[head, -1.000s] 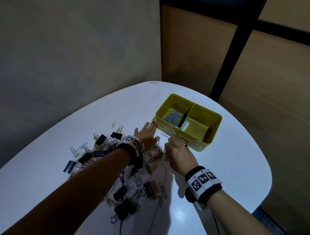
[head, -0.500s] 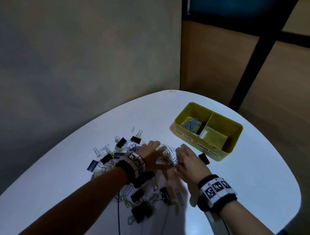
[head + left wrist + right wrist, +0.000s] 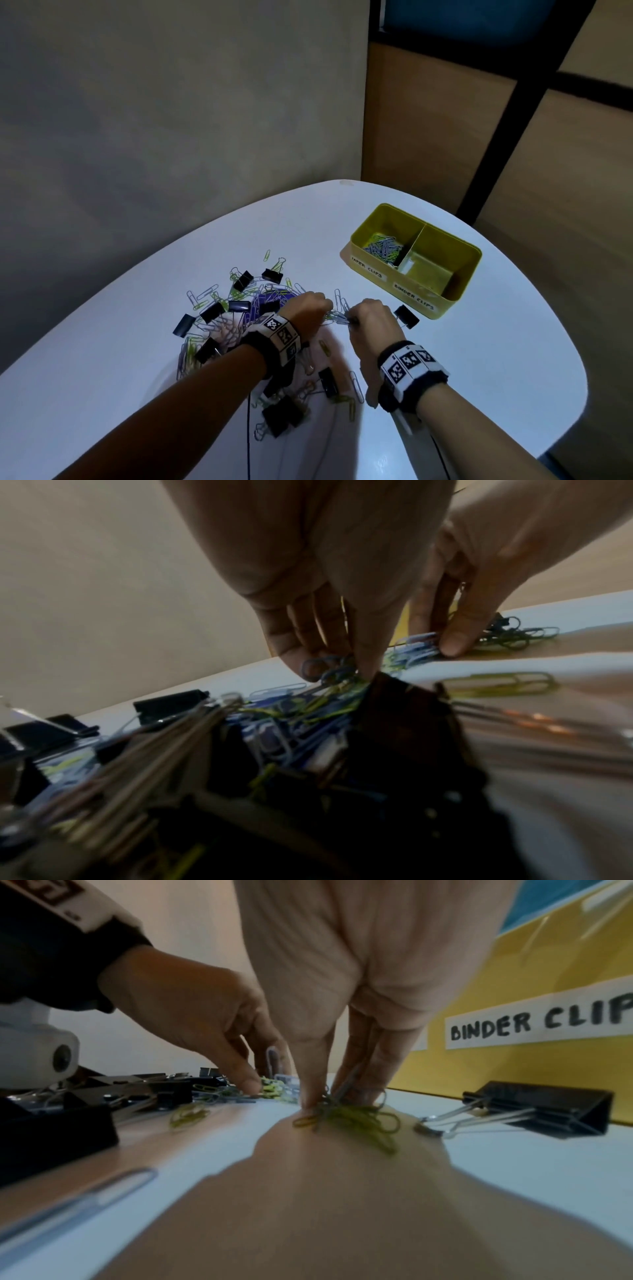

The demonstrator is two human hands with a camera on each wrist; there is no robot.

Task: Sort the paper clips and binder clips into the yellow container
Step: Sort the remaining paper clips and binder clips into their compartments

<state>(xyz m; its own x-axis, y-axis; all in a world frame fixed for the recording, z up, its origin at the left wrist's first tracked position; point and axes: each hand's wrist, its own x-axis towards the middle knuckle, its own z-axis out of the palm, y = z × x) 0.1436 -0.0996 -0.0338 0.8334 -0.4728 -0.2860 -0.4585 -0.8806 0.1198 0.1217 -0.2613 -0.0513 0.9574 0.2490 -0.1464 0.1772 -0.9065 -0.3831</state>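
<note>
A yellow two-part container stands at the right; its left compartment holds several paper clips, its right one shows no clips. A pile of paper clips and black binder clips lies on the white table. My left hand pinches a bunch of blue and green paper clips at the pile's right edge. My right hand pinches green paper clips against the table. A black binder clip lies just right of it, beside the container's wall.
The round white table ends close behind and right of the container. A grey wall and a wooden panel stand behind it. More binder clips lie near my left forearm. Cables run along the table under both arms.
Both hands have drawn back from the container's front to the pile's right edge and curled from flat onto bunches of paper clips. The camera view has shifted left.
</note>
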